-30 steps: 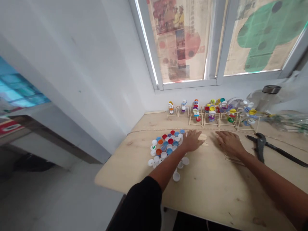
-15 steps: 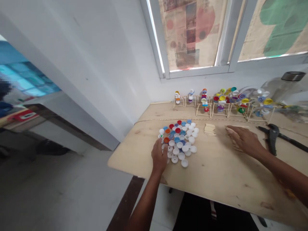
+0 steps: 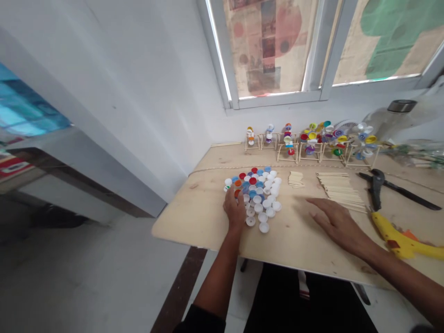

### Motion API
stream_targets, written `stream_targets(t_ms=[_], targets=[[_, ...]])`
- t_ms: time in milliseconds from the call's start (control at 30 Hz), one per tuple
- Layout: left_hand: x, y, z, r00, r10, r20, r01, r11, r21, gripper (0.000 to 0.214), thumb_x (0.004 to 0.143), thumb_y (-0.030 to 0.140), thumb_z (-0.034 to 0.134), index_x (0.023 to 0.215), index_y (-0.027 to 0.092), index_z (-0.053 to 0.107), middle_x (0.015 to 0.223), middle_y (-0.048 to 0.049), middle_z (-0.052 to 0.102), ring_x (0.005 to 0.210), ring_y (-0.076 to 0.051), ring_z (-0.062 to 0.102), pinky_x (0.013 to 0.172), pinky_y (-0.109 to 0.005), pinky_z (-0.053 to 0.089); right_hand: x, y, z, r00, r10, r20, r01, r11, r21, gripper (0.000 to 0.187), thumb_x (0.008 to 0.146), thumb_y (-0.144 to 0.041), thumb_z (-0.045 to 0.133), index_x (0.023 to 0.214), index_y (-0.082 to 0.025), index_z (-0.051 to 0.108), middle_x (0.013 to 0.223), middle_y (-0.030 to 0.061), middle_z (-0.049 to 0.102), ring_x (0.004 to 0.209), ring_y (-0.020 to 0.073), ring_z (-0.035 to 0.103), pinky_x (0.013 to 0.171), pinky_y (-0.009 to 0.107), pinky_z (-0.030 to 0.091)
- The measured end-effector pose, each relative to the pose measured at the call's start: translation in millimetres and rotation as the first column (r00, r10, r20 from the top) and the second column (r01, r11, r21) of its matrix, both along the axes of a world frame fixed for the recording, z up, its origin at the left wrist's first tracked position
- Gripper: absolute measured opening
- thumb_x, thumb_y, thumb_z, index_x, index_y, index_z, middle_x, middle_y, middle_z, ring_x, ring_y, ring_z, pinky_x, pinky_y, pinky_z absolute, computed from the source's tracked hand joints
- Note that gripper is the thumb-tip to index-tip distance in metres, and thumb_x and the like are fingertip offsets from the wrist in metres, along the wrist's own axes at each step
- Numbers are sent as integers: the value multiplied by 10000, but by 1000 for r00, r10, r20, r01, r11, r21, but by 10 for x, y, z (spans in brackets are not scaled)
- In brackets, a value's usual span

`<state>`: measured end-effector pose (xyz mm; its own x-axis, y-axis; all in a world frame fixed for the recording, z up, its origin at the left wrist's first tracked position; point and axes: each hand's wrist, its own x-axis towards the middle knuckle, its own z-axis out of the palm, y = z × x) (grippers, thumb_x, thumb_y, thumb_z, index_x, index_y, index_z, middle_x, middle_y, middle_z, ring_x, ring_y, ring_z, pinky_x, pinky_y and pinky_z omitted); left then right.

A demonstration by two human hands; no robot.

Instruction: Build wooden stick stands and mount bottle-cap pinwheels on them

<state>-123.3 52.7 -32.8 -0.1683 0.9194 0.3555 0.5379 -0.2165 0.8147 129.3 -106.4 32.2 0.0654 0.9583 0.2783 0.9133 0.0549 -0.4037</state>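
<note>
On the table (image 3: 194, 215), a glue gun (image 3: 398, 239) lies at three o'clock from the right hand (image 3: 339, 227), spread and empty. I can't make out whether the left hand (image 3: 235, 210) grips anything. Sticks (image 3: 338, 188) lie at the right's twelve, bottle caps (image 3: 258, 208) at the left's two.

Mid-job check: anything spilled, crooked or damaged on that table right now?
Nothing stands out. The bottle caps lie in a loose cluster by the left hand, the short sticks and long sticks sit in separate piles, and the stick-and-cap models stand along the back. The plastic bag at far right is too unclear to judge.
</note>
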Motion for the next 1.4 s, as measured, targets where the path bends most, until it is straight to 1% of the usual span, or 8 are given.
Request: stream_targets(t_ms=[133, 267, 367, 533, 767, 1033, 1167, 1400], targets=[[-183, -122, 42, 998, 0, 56, -2, 999, 35, 359, 844, 265, 480, 1177, 178, 579, 1213, -107, 618, 1159, -222, 553, 991, -379, 443, -282, 66, -78, 993, 114, -8, -115, 993, -30, 352, 911, -382, 416, 1145, -230, 631, 1221, 86, 644, 1155, 274, 564, 967, 496, 413], [-387, -356, 79, 998, -56, -40, 56, 998, -8, 253, 807, 247, 499, 997, 175, 649, 959, -74, 681, 921, -212, 631, 858, -374, 508, -558, 148, -188, 978, 195, -71, -200, 977, -69, 317, 884, -282, 451, 1141, -215, 624, 1161, 90, 659, 1076, 250, 601, 904, 442, 464], [-462, -535, 116, 981, -140, -131, 136, 990, -39, 235, 779, 236, 536, 976, 187, 652, 924, -57, 677, 852, -200, 630, 820, -363, 513, -746, 177, -274, 970, 215, -117, -223, 973, -58, 304, 851, -217, 482, 1118, -222, 627, 1111, 85, 663, 970, 219, 633, 844, 395, 492], [-459, -726, 179, 930, -249, -270, 221, 967, -128, 279, 743, 218, 602, 1018, 178, 634, 949, -63, 659, 911, -217, 615, 843, -372, 482, -931, 175, -381, 969, 238, -64, -241, 970, -32, 316, 811, -179, 534, 1115, -214, 611, 1064, 84, 656, 990, 223, 611, 834, 369, 481], [-370, -775, 242, 810, -233, -538, 152, 970, -192, 347, 778, 245, 606, 1121, 198, 615, 1003, -83, 643, 988, -264, 578, 889, -412, 410, -1077, 165, -461, 977, 208, 42, -209, 977, 38, 272, 832, -257, 561, 1097, -202, 590, 1033, 106, 646, 961, 258, 575, 814, 396, 452], [-362, -718, 327, 689, -290, -665, 178, 956, -233, 336, 827, 320, 571, 1153, 247, 610, 963, -79, 645, 975, -262, 569, 824, -370, 387, -1222, 209, -493, 982, 169, 82, -176, 979, 101, 231, 858, -274, 537, 1070, -201, 593, 982, 120, 640, 897, 273, 566, 758, 398, 436], [-370, -719, 333, 713, -290, -639, 182, 956, -231, 266, 817, 306, 581, 1068, 234, 632, 929, -64, 653, 948, -247, 583, 817, -360, 390, -1210, 230, -530, 983, 166, 77, -174, 979, 109, 185, 874, -241, 511, 1032, -204, 599, 968, 115, 642, 883, 262, 571, 750, 387, 433], [-435, -819, 322, 847, -266, -460, 184, 959, -215, 257, 774, 295, 623, 1010, 197, 617, 840, -38, 649, 837, -220, 607, 791, -358, 435, -1192, 230, -543, 983, 173, 55, -178, 978, 108, 169, 881, -230, 500, 1014, -209, 602, 983, 108, 647, 891, 252, 571, 756, 378, 433]])
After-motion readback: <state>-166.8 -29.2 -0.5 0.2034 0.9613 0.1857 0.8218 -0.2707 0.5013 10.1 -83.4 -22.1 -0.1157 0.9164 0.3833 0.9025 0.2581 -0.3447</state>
